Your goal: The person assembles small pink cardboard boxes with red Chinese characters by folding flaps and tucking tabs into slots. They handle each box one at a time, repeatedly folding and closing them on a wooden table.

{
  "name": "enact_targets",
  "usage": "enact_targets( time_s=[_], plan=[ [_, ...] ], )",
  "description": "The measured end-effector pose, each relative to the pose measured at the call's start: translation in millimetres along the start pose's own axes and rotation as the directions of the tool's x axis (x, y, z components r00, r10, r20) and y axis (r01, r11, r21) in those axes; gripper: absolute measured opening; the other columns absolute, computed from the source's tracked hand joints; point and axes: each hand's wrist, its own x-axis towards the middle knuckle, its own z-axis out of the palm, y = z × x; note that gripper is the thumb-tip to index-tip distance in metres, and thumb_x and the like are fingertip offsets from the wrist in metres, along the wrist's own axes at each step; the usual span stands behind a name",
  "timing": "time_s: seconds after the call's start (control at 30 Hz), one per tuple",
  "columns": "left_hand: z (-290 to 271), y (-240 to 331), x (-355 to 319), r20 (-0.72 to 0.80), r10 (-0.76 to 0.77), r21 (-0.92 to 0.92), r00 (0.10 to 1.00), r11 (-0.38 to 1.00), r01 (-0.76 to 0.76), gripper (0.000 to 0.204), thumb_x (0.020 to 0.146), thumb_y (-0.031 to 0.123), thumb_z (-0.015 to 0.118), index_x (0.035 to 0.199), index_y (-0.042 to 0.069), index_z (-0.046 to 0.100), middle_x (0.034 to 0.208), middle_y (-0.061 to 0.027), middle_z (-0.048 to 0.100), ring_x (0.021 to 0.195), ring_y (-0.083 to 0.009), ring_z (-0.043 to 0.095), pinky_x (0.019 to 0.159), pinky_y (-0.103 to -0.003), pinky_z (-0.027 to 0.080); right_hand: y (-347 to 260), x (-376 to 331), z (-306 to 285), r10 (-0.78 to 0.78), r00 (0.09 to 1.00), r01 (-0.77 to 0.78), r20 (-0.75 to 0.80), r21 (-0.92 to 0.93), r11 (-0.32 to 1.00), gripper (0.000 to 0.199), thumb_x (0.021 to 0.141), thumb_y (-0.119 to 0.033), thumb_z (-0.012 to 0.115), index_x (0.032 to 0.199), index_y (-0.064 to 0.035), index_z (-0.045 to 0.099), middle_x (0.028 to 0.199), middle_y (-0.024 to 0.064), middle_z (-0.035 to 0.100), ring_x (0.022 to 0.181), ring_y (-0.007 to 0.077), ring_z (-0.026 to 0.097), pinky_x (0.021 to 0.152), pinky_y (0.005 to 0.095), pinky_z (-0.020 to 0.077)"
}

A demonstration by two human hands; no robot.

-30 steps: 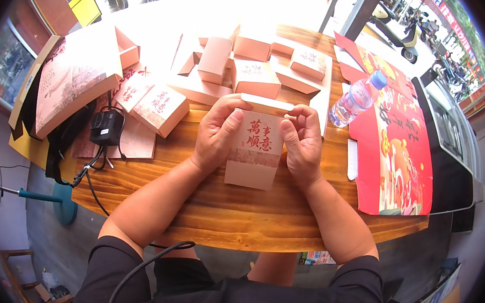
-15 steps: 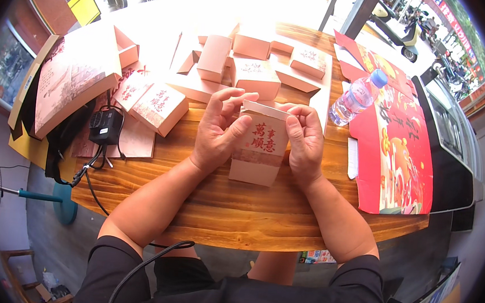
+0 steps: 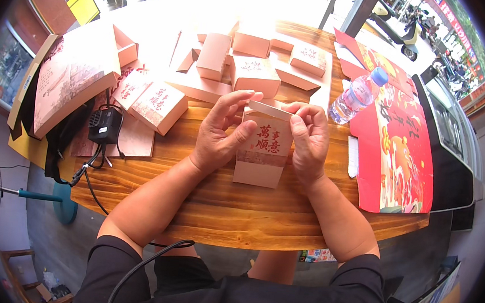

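At the middle of the wooden tabletop (image 3: 215,206), left hand (image 3: 221,133) and right hand (image 3: 310,141) both grip the upright pink carton (image 3: 262,150), fingers curled on its half-raised top flap (image 3: 268,109), which should be pressed down squarely while both side walls are steadied.

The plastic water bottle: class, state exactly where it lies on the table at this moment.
In the head view, the plastic water bottle lies tilted on the wooden table at the person's right, just beyond the right hand, its cap end over the red printed poster.
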Motion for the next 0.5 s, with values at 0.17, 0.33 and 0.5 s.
enact_targets(
  time_s=[0.17, 0.33, 0.5],
  plan=[
    [4.7, -0.5, 0.8, -0.057, 0.065, 0.019, 0.996, 0.998, -0.064, 0.049, 0.095, 0.01, 0.064, 0.14, 0.005, 0.045, 0.136, -0.0133, 0.055, 0.12, -0.0175, 0.056, 0.093, -0.031, 0.051, -1.4, 0.4, 0.1, -0.02, 1.0, 0.02, -0.009, -0.027, 0.999, 0.008, 0.096, -0.001, 0.054, 0.1, -0.0054, 0.048, 0.107, 0.006, 0.057, 0.089, 0.0074, 0.053, 0.083, 0.0237, 0.0461],
    [6.5, -0.2, 0.5, -0.072, 0.06, 0.007, 0.996, 0.998, -0.06, 0.051, 0.095, 0.009, 0.063, 0.143, 0.005, 0.044, 0.136, -0.0126, 0.055, 0.122, -0.0175, 0.055, 0.093, -0.031, 0.05, -3.8, 0.1, -1.1, -0.003, 1.0, 0.003, -0.005, -0.037, 0.999, 0.009, 0.095, 0.0, 0.054, 0.1, -0.0052, 0.049, 0.106, 0.0059, 0.057, 0.087, 0.0066, 0.052, 0.079, 0.0223, 0.0462],
    [2.9, 3.0, 0.3, -0.04, 0.035, 0.072, 0.999, 0.997, -0.032, 0.046, 0.1, 0.007, 0.052, 0.145, 0.003, 0.04, 0.142, -0.0195, 0.048, 0.127, -0.0231, 0.05, 0.106, -0.036, 0.042, -3.6, -0.6, -0.8, -0.022, 0.997, 0.028, 0.072, -0.09, 0.996, 0.01, 0.095, 0.001, 0.053, 0.102, -0.0047, 0.051, 0.109, 0.0058, 0.055, 0.089, 0.0067, 0.052, 0.079, 0.0227, 0.0468]
  ],
)
